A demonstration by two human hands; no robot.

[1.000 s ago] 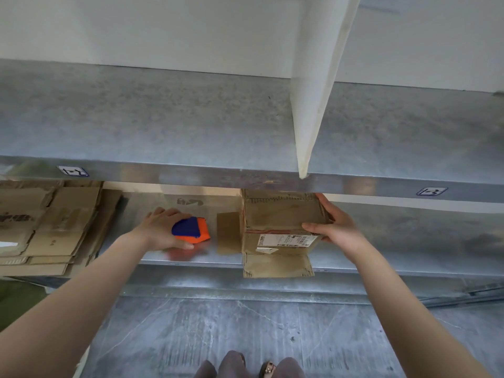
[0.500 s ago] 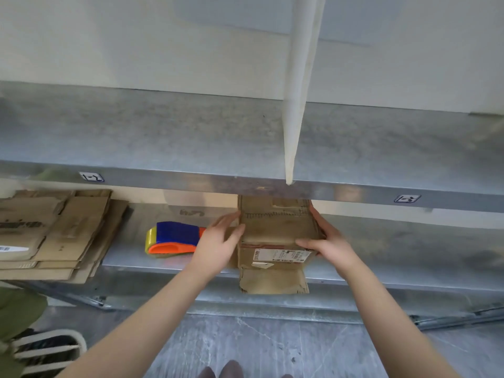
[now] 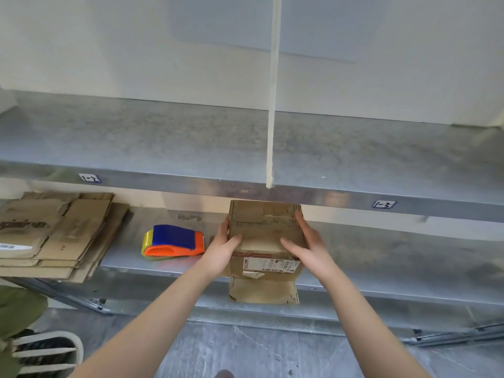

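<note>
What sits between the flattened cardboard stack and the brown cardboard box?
A blue-and-orange tape dispenser, on the grey metal shelf beside the brown cardboard box; head view.

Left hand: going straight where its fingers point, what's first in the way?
The left hand holds the brown cardboard box; its fingers point along the box's left side, so likely the cream back wall under the grey metal shelf; depth unclear.
</note>
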